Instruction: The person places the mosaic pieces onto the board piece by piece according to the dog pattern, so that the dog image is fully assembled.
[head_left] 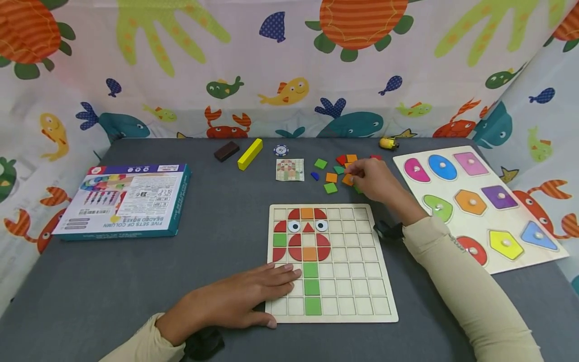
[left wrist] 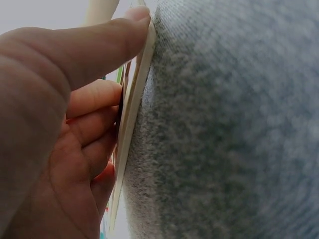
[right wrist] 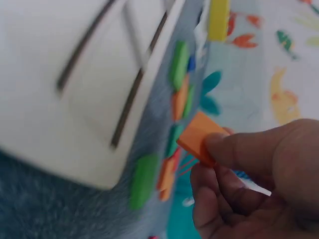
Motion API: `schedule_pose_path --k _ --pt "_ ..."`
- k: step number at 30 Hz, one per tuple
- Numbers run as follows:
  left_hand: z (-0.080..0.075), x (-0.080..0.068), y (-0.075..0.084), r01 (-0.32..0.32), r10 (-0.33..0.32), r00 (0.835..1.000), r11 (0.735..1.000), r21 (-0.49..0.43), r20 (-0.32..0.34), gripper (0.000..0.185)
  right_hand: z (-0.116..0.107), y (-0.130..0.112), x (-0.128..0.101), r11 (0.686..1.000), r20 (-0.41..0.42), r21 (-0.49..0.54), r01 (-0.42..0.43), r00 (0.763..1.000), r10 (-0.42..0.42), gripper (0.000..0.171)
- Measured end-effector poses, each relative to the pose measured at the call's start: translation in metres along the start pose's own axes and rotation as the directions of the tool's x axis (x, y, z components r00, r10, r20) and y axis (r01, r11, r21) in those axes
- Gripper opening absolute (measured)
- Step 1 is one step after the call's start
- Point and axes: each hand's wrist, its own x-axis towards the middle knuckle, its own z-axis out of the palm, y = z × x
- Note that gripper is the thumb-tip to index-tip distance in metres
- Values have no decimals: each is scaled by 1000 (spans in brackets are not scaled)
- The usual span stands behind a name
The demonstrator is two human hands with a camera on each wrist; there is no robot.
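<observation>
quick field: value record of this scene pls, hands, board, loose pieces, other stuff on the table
left hand: rests flat on the grid board's lower left corner
right hand: pinches an orange tile over the loose tiles
grid board: red, orange and green pieces fill its left columns
loose tiles: scattered behind the board
pattern card: left of the tiles
shape puzzle: right
box: left
</observation>
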Motion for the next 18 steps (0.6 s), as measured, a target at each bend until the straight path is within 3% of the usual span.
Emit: schedule_pose_path --k 4,8,14,18 --pt "0 1 0 3 -3 1000 1000 -6 3 75 0 -15 -22 993 72 33 111 991 -113 20" --pt "0 1 0 1 -1 1000 1000 -17 1 74 8 -28 -42 976 197 92 195 958 -210 22" --pt "0 1 1 -1 1 1000 1000 -1 -4 73 27 -41 -70 948 387 213 238 870 -305 17" --pt "-1 1 1 2 -2 1000 1000 8 -4 73 38 -46 -85 928 453 275 252 817 -356 15"
